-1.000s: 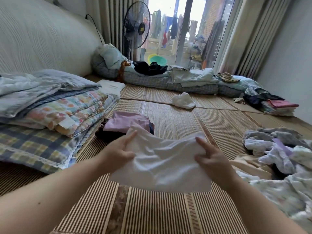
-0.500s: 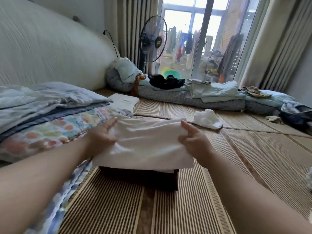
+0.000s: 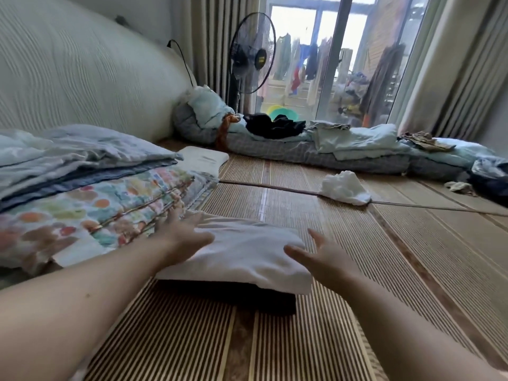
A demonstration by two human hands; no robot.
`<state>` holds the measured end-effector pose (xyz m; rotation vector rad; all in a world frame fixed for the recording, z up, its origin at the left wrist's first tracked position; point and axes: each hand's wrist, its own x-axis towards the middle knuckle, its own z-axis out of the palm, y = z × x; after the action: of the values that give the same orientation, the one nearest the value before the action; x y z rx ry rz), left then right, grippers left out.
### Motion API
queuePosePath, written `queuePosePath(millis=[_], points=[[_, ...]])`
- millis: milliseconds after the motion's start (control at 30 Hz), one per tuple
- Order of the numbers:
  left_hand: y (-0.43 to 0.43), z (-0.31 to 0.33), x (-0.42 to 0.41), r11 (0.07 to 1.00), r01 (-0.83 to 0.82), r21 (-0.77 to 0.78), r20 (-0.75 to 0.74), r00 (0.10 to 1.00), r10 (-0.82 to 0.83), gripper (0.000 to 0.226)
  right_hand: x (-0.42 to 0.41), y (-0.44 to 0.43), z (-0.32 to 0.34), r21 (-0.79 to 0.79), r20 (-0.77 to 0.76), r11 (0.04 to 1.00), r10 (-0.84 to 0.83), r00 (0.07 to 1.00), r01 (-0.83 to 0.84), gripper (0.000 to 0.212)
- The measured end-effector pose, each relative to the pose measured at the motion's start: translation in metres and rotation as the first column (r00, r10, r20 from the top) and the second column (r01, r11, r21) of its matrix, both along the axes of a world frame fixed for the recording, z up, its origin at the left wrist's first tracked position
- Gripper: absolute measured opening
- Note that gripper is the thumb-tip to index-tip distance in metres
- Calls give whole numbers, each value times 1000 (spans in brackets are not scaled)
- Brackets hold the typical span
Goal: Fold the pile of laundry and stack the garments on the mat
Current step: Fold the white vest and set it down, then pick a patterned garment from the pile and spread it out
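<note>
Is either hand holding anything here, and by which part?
Nothing is gripped. The left hand and right hand are open, fingers spread, at the folded white garment's left and right edges.

- The folded white garment (image 3: pixel 247 251) lies flat at centre frame, a soft-creased rectangle topping the stack.
- A dark folded garment (image 3: pixel 233 295) sits directly beneath it, only its near side showing.
- The striped woven mat (image 3: pixel 384 257) carries this stack and fills the lower and right frame.
- A crumpled white garment (image 3: pixel 343 188) lies unfolded on the mat, right of centre, well apart.

Folded bedding (image 3: pixel 90 199) crowding left; mat (image 3: pixel 384 257) rightward.
</note>
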<state>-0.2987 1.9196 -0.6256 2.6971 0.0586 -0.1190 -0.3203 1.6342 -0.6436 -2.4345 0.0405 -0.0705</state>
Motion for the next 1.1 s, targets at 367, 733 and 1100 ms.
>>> queuePosePath(millis=[367,733,1100], points=[[-187,12,-180,864,503,-6,196,848,-492,76,-202,-66,46,-372,101,922,-78,992,111,83],[-358,-9,-271,651,732,201,102,645,-757,76,-342,-215,31,-410,6,809,-461,888,422,70],[-446,-44,-229,645,720,256,-50,677,-735,83,-335,-285,-11,-445,-140,792,-524,840,419,62]])
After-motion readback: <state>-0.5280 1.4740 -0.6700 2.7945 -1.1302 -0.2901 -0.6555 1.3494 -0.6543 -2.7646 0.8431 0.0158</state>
